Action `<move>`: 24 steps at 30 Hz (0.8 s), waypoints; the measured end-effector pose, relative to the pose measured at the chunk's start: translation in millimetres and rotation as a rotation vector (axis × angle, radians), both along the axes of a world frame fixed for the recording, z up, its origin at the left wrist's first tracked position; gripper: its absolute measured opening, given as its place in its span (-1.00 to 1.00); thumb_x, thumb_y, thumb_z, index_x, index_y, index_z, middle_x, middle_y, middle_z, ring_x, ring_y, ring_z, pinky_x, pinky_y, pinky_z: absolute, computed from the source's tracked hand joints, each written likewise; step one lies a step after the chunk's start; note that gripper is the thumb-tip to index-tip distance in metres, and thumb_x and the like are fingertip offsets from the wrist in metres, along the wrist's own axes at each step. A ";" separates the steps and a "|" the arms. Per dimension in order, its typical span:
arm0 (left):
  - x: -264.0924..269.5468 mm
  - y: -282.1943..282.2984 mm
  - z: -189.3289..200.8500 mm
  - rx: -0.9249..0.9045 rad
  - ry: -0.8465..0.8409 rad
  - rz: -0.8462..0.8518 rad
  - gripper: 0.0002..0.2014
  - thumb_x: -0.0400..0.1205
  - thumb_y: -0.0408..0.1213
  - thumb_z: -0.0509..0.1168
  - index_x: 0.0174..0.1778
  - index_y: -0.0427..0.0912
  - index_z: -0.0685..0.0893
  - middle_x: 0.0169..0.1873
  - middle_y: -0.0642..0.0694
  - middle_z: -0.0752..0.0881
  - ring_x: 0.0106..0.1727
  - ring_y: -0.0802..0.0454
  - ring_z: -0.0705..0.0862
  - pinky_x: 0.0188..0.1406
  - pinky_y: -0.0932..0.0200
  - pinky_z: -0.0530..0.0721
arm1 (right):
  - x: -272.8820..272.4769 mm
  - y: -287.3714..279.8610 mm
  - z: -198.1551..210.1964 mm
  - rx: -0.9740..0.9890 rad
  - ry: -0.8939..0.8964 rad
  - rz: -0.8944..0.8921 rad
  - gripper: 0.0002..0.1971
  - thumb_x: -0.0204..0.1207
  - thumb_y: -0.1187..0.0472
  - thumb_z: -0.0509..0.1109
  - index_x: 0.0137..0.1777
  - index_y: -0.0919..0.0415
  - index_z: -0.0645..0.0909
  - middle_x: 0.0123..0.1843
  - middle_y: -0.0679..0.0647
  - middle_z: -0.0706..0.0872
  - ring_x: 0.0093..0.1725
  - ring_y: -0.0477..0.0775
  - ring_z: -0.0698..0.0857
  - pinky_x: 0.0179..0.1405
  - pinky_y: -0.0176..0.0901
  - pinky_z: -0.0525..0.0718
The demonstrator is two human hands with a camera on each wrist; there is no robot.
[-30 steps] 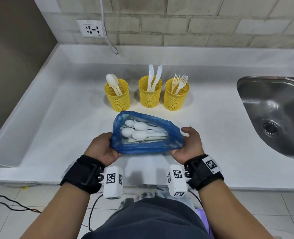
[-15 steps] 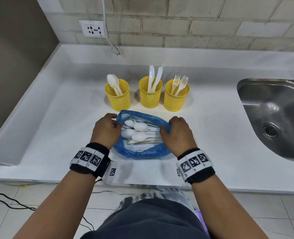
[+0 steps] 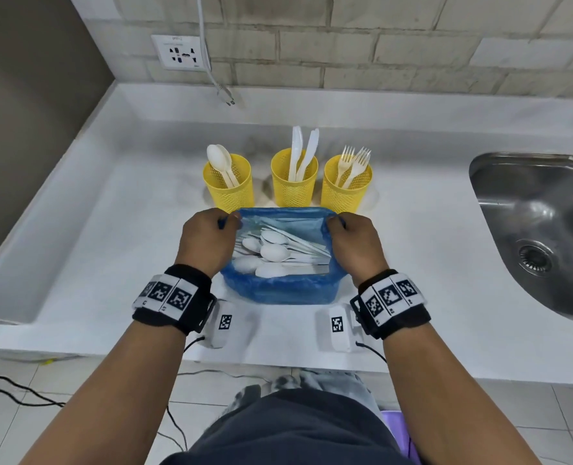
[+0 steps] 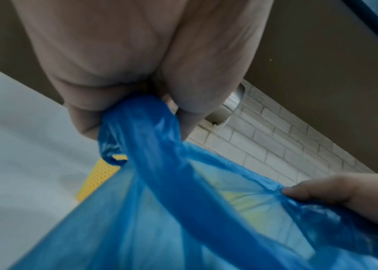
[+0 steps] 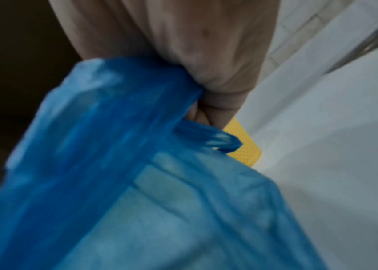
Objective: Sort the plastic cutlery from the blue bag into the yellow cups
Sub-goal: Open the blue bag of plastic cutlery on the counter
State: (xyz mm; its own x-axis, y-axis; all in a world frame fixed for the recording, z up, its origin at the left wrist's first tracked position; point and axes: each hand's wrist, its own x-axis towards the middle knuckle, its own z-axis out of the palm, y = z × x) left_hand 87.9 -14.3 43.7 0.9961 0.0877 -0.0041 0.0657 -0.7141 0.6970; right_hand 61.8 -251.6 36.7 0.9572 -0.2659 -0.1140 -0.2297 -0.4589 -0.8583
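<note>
At frame centre, the blue bag point(image 3: 280, 290) of plastic cutlery point(image 3: 273, 251) is held open on the counter point(image 3: 110, 250), its rim clamped by the left hand point(image 3: 204, 241) and right hand point(image 3: 355, 243). If pulled further apart, the thin film could be torn, or the yellow cups point(image 3: 294, 182) just above knocked.

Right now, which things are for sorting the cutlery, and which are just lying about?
For the job: blue bag, spoons in it, spoon cup, knife cup, fork cup, left hand, right hand.

Just there: sink, wall socket, hanging plug.
</note>
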 end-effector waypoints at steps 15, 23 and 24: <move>9.5 22.3 -18.8 -0.863 0.642 0.147 -0.67 0.65 -0.08 0.47 0.18 -0.26 0.81 0.04 -0.22 0.83 0.00 -0.11 0.77 0.18 -0.06 0.73 | -7.7 -27.9 -24.5 0.939 0.473 -0.319 -0.71 0.76 0.15 0.28 -0.16 0.26 0.66 -0.24 0.20 0.69 -0.27 0.19 0.69 -0.08 0.05 0.69; -6.6 24.9 -9.5 -0.024 0.376 -0.001 -0.46 0.44 0.15 0.61 0.20 -0.05 0.63 -0.03 -0.07 0.75 -0.05 0.00 0.73 -0.24 0.16 0.54 | -26.3 -23.9 -4.5 -0.098 0.174 -0.059 -0.57 0.67 -0.20 0.32 0.14 0.21 0.54 0.09 0.10 0.58 0.06 0.12 0.56 0.12 -0.04 0.52; -12.1 23.6 -8.9 0.062 0.370 -0.010 -0.43 0.44 0.16 0.61 0.21 -0.07 0.60 -0.01 -0.07 0.72 -0.02 -0.04 0.70 -0.22 0.14 0.51 | -32.5 -23.6 -2.6 -0.170 0.173 -0.042 -0.54 0.64 -0.23 0.35 0.14 0.20 0.51 0.08 0.09 0.56 0.04 0.09 0.53 0.08 -0.07 0.49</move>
State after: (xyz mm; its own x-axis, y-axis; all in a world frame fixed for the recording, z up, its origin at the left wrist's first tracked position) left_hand 75.9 9.4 34.8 0.9290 0.0895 -0.3592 0.2981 -0.7561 0.5826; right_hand 29.3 -275.2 34.1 0.9151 -0.3342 -0.2255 -0.3883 -0.5804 -0.7158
